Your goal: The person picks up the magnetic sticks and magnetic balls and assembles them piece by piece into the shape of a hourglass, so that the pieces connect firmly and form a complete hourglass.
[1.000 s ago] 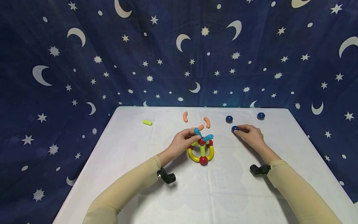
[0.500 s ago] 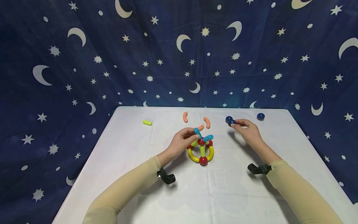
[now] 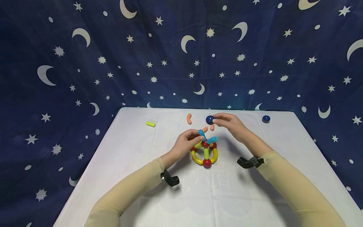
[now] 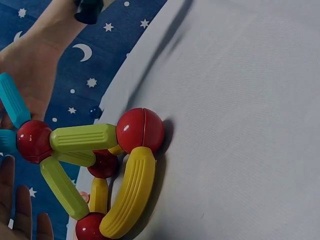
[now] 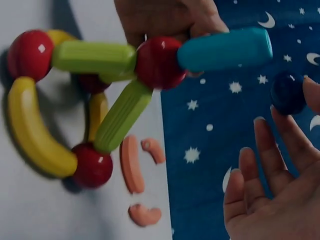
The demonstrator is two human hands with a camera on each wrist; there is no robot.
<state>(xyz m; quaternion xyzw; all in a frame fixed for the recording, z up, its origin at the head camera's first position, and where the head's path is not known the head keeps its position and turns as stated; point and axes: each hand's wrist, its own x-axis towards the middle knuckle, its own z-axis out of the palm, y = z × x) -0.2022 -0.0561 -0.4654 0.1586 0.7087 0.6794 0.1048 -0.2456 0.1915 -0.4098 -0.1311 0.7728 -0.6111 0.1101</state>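
As R grip (image 3: 232, 126) pinches navy ball (image 3: 210, 119), L grip (image 3: 184, 143) pinching blue rod (image 3: 201, 133), gap btwn, tbl edge (image 3: 170, 109) beyond.

A: How does the left arm (image 3: 130, 186) lie?
B: It slants in from the lower left, bent near the bottom edge of the head view, with a pale sleeve (image 3: 141, 179) reaching to the left wrist (image 3: 166, 161).
A: And the left grip (image 3: 184, 145)?
B: Pinching, its thumb (image 3: 196, 141) toward the body. The left wrist view catches other fingers (image 4: 22, 215) loosely spread.
A: The right arm (image 3: 300, 189)?
B: Sleeved too, angling in from the lower right. The right grip (image 3: 231, 124) is raised, slightly farther forward than the left.
A: Same pose?
B: Thumb and forefinger pinch; the remaining fingers (image 5: 270, 150) fan out, extended.
A: Touching each other?
B: Near, but apart.
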